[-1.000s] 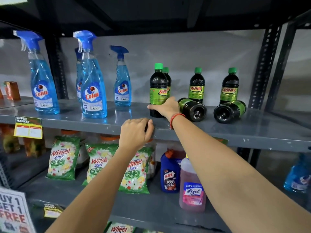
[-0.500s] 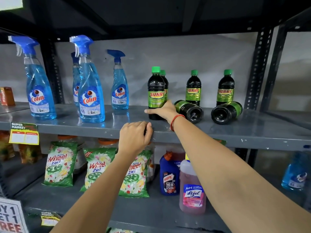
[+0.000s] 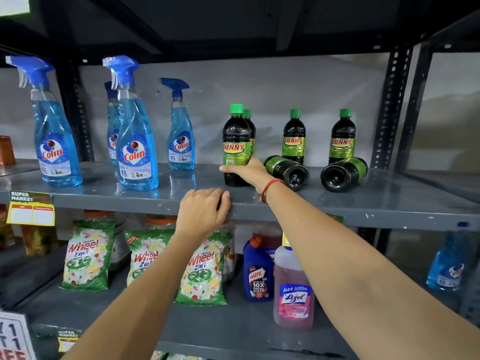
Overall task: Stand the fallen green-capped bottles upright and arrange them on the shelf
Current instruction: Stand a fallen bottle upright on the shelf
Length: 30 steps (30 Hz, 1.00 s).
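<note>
- Here, centre of the frame: right hand (image 3: 249, 172) wrapped around the lower body of an upright green-capped bottle (image 3: 235, 144), fingers curled round its front below the label, thumb side hidden behind it.
- Standing on the grey shelf (image 3: 363, 203), base on the shelf surface as far as can be told, cap up, label "SUNNY" facing out.
- Close behind that bottle, a second upright bottle (image 3: 250, 128), mostly hidden, only cap and shoulder showing.
- Just right of the gripping hand, a fallen bottle (image 3: 288, 171) on its side, base toward the camera, touching or nearly touching the back of the hand; cannot tell which.
- Further right, a second fallen bottle (image 3: 342, 174), also base forward, well apart from the hand.
- Behind each fallen one, an upright bottle: one at centre right (image 3: 294, 136), one further right (image 3: 342, 136).
- Red thread band (image 3: 270, 188) round the right wrist.
- Below centre: left hand (image 3: 204, 211) loosely curled over the front lip of the shelf, fingertips on the edge, holding nothing else.
- Left half of the frame, same shelf: blue Colin spray bottles (image 3: 135, 141), upright, well apart from the green-capped group.
- Lower shelf, beneath the arms: green Wheel detergent packets (image 3: 88, 255), a blue Harpic bottle (image 3: 258, 274) and a pink Lizol bottle (image 3: 293, 289) side by side.
- Lower left edge of the upper shelf: yellow price tag (image 3: 31, 209).
</note>
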Available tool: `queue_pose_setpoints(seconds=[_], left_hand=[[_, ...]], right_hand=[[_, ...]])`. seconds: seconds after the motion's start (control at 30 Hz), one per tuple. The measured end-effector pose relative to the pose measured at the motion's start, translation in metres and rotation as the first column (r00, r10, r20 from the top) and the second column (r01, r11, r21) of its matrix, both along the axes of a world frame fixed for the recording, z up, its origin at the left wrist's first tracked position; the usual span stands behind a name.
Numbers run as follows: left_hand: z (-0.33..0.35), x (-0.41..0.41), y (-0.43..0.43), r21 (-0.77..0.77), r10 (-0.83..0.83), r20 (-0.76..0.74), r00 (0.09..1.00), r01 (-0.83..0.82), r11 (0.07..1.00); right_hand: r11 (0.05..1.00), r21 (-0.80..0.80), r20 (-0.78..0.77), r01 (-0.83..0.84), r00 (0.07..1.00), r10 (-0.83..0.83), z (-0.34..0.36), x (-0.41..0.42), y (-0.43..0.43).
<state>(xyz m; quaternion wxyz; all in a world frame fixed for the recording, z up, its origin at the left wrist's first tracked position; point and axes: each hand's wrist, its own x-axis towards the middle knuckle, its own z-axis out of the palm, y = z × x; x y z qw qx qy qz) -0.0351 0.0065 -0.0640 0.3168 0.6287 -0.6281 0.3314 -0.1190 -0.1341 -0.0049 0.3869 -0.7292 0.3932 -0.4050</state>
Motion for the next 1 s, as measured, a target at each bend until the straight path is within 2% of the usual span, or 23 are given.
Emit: queue_pose_setpoints(seconds=[0.1,0.17,0.27,0.4,0.7,0.8,0.9,0.93,1.0], left_hand=[[0.003,0.020,0.009,0.025,-0.024,0.047,0.999,0.023,0.999],[0.001,0.031,0.014,0.004,0.000,0.007,1.000,0.000,1.000],[-0.003,0.032,0.013,-0.018,0.035,-0.056,0.998,-0.036,0.999],[-0.006,0.028,0.012,-0.054,0.072,-0.064,0.995,-0.076,0.996],[-0.005,0.029,0.012,-0.052,0.066,-0.047,0.997,-0.069,0.996],[-0.007,0.027,0.011,-0.111,0.011,-0.106,0.994,-0.022,0.994],[-0.009,0.017,0.014,-0.245,-0.039,-0.288,0.957,-0.034,0.969],[-0.009,0.009,0.014,-0.295,-0.043,-0.288,0.957,-0.046,0.954],[-0.003,-0.013,0.010,-0.362,-0.101,-0.181,0.978,0.030,0.932]], right_hand=[[1.000,0.023,0.077,-0.009,0.997,0.007,-0.002,-0.002,0.002],[0.999,0.003,0.093,-0.039,0.995,0.039,-0.002,-0.004,0.005],[0.997,-0.073,0.035,-0.031,0.999,0.033,-0.004,-0.006,0.018],[0.980,-0.199,0.002,-0.012,1.000,0.012,-0.013,-0.010,0.040],[0.973,-0.231,-0.005,-0.021,1.000,0.021,-0.012,-0.018,0.063],[0.966,-0.256,0.028,-0.025,0.999,0.033,-0.008,-0.025,0.070],[0.920,-0.378,0.171,0.104,0.984,-0.041,0.006,-0.043,0.069],[0.887,-0.434,0.221,0.161,0.973,-0.068,0.013,-0.052,0.066],[0.797,-0.541,0.245,0.270,0.957,-0.157,0.027,-0.068,0.056]])
